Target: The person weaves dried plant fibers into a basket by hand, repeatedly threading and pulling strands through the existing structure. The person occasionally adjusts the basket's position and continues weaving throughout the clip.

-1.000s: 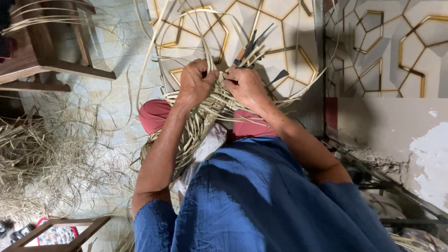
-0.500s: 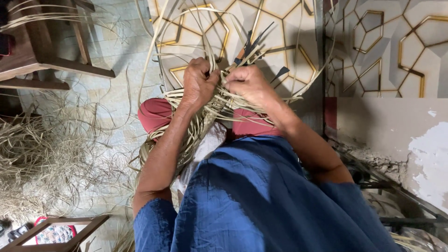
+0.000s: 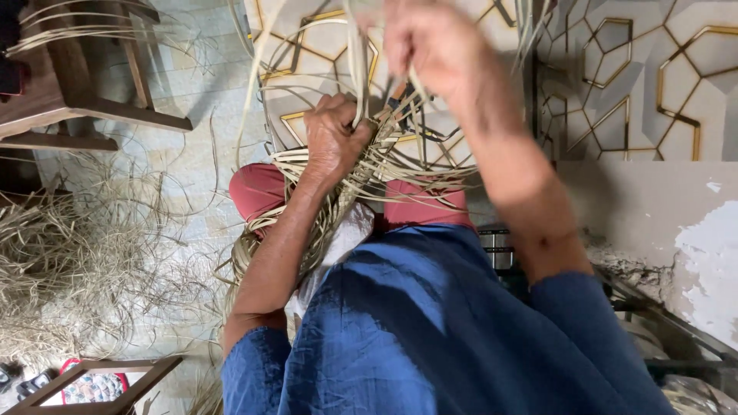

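2 bare hands are working a half-woven straw mat [image 3: 361, 180] lying across the person's lap. left hand [image 3: 334, 138] is clenching around a pale strand [image 3: 356, 69] at the weave's edge; right hand [image 3: 430, 42], blurred, is pinching strands up high.

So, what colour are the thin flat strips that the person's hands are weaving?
The thin flat strips are pale straw-yellow, seen best in the head view.

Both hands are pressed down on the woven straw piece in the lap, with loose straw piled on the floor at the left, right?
Not quite. In the head view only the left hand grips the woven straw piece; the right hand is raised above it, pulling strands upward. The loose straw does lie on the floor at left.
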